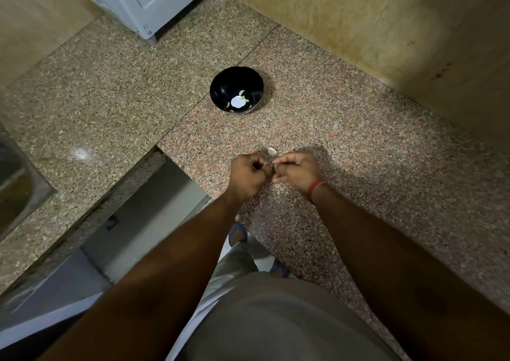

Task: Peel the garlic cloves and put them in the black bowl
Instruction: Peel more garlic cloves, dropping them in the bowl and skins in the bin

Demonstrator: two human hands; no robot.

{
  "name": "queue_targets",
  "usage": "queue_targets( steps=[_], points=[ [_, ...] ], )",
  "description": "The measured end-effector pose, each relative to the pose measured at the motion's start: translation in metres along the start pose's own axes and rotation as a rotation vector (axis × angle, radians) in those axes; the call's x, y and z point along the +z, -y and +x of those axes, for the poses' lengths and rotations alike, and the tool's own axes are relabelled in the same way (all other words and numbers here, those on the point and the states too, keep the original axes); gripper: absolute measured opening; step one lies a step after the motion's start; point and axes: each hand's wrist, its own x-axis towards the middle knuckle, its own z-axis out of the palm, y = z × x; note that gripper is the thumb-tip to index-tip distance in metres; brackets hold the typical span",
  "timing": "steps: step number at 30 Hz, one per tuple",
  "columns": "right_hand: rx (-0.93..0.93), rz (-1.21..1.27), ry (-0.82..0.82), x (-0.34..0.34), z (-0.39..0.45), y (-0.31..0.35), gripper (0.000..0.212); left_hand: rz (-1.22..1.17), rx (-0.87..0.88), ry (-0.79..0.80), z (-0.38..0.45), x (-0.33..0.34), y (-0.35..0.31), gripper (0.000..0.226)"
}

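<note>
Granite counter (345, 145) (speckled) bears black bowl (220, 85), garlic clove (271, 151).

The black bowl (236, 90) stands upright on the counter, holding pale peeled garlic cloves (242, 93). One pale clove (271, 151) lies on the counter nearer the person.

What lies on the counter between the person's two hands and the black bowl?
In the head view, one pale garlic clove lies just beyond the hands; from there to the black bowl the speckled counter is bare.
</note>
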Motion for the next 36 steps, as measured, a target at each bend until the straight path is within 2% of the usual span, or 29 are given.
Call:
queue_targets(
  steps=[3, 9, 15, 26, 29, 32, 36],
  points=[
    [0.003, 0.076, 0.01, 0.002, 0.0, 0.001, 0.012, -0.166, -0.064, -0.03, -0.003, 0.0, -0.002, 0.017],
    [-0.019, 0.121, -0.026, 0.001, 0.0, -0.002, 0.015, -0.194, -0.072, -0.032, -0.003, -0.002, -0.006, 0.025],
    [-0.018, 0.164, 0.017, 0.0, -0.003, -0.006, 0.019, -0.238, -0.196, -0.023, 0.003, -0.003, -0.007, 0.028],
    [-0.032, 0.009, -0.008, 0.0, -0.005, 0.005, 0.017, -0.45, -0.303, 0.014, 0.002, -0.001, -0.007, 0.011],
    [-0.091, -0.065, -0.045, 0.002, -0.004, 0.005, 0.016, -0.463, -0.306, 0.009, 0.001, 0.0, -0.007, 0.01],
    [-0.164, -0.15, -0.07, 0.004, -0.003, 0.004, 0.027, -0.452, -0.291, 0.006, 0.0, 0.001, -0.005, 0.014],
    [-0.092, -0.072, -0.048, 0.005, -0.003, 0.004, 0.016, -0.417, -0.229, 0.002, 0.001, 0.0, -0.004, 0.021]
  ],
)
